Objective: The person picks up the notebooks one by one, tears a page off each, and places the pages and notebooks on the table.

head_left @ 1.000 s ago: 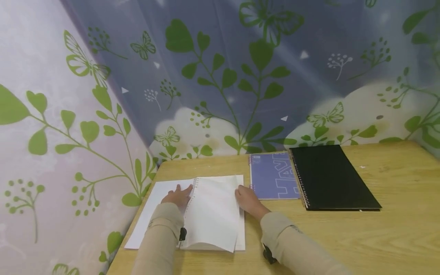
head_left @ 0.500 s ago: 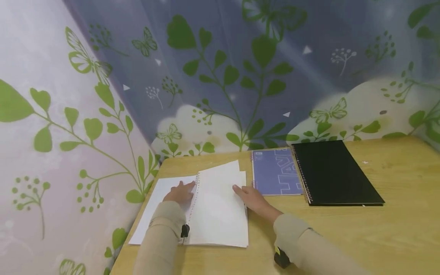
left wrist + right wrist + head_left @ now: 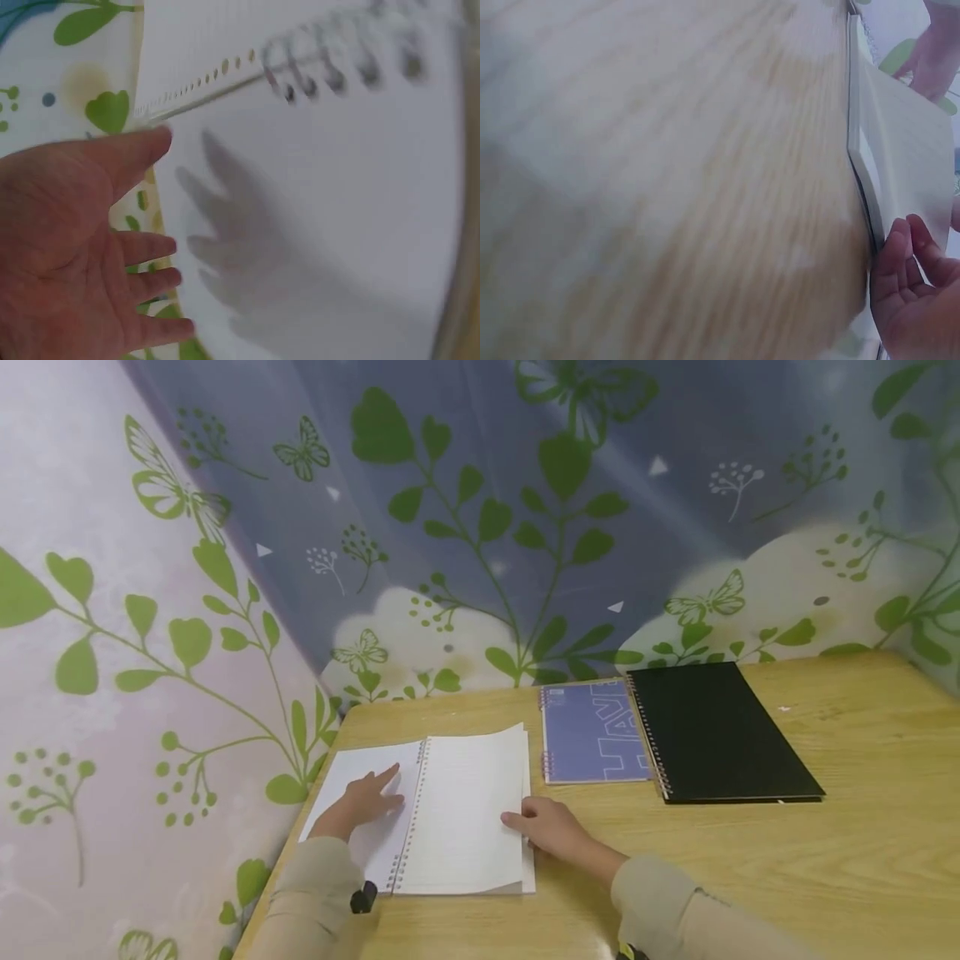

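Note:
A spiral notebook (image 3: 468,802) lies spread open on the table, its lined white page on the right slightly lifted at the outer edge. My right hand (image 3: 555,831) pinches that page's outer edge, thumb on top and fingers underneath. In the right wrist view the fingertips (image 3: 901,229) are at the page edge. My left hand (image 3: 363,802) is over the left-hand white page (image 3: 375,852), fingers spread and holding nothing. The left wrist view shows this hand (image 3: 82,247) above the page with its shadow beside it, near the blurred spiral rings (image 3: 334,75).
Right of the notebook, a purple spiral notebook (image 3: 581,735) lies partly under a large black spiral-bound book (image 3: 727,735). The wooden table (image 3: 750,877) meets a leaf-patterned curtain (image 3: 450,552) at the back and left.
The lifted sheet has come down on the right side. My left hand has drawn away from the binding to the left. My right hand has slid down the page edge towards me.

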Demonstrator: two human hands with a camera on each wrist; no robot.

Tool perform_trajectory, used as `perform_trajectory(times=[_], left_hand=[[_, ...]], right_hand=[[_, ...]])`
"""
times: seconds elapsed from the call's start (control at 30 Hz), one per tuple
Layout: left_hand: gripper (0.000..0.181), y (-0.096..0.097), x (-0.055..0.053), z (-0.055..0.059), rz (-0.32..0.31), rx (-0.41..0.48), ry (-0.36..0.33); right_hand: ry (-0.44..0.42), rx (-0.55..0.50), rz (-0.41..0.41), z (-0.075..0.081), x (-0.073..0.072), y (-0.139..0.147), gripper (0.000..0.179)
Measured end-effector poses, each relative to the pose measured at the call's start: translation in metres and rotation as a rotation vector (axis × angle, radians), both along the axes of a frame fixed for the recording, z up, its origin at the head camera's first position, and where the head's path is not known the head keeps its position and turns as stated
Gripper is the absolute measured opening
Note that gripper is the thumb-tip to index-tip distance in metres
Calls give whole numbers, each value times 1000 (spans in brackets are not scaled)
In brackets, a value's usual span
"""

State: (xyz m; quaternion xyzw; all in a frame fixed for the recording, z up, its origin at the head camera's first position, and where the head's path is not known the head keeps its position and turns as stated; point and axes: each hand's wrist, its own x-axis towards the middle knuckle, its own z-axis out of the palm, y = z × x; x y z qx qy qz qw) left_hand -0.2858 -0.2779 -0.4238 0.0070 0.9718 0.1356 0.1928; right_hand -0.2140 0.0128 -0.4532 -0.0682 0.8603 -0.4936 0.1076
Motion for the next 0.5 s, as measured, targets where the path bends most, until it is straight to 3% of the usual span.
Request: perform_trajectory(times=[0.13,0.23,0.5], left_hand=[[74,-4,22,5,-10,-36,-101],[76,-3,33,6,0,-43,-148],[76,-5,33,4,-25,-93,-181]], right_hand=[[39,8,-23,-3,3,-1,32],[75,32,-38,-4,5,-2,32],[92,65,-20,-7,9,-3,28]])
